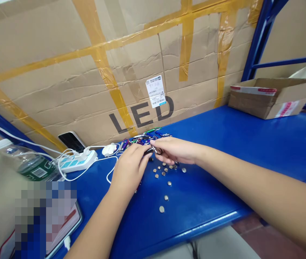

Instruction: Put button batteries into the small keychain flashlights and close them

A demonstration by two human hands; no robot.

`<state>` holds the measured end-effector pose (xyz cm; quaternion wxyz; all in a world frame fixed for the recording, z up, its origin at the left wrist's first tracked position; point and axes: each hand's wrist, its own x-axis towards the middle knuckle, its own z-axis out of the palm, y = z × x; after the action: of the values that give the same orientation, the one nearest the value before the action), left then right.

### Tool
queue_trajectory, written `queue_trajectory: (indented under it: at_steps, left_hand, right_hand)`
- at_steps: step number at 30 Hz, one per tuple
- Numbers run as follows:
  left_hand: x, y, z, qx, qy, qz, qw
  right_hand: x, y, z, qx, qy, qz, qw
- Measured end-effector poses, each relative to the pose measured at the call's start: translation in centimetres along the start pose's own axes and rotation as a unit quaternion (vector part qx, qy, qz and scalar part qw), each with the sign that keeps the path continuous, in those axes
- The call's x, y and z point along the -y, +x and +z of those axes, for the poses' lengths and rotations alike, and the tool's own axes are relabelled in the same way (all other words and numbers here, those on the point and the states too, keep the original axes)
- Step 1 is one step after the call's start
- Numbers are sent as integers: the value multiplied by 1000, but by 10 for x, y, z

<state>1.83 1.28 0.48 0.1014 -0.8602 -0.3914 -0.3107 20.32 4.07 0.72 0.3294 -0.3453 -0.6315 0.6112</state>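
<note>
Close together over the blue table, my left hand and my right hand are both closed on a small black tube with a metal clip. The left fingers grip its body, while the right thumb and fingers pinch its metal end. Part of the tube is hidden by the fingers. Below the hands lie several round silver button cells, some in a cluster and others, like one button cell, spread toward the front edge. Just behind the hands is a pile of small coloured metal tubes with clips.
A taped cardboard panel stands behind the blue table. To the left are a white power strip with cables, a phone, a plastic bottle and a tablet-like device. An open cardboard box sits at the back right.
</note>
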Motion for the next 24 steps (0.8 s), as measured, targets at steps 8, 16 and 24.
queue_trajectory:
  at_steps: [8, 16, 24]
  left_hand:
    - [-8, 1, 1, 42, -38, -95, 994]
    - [-8, 2, 0, 28, -47, -136, 989]
    - [-9, 2, 1, 73, -93, -164, 979]
  right_hand:
    - [-2, 0, 4, -90, -178, -110, 974]
    - [-10, 4, -1, -55, -261, -133, 955]
    - [1, 3, -8, -117, -182, -179, 960]
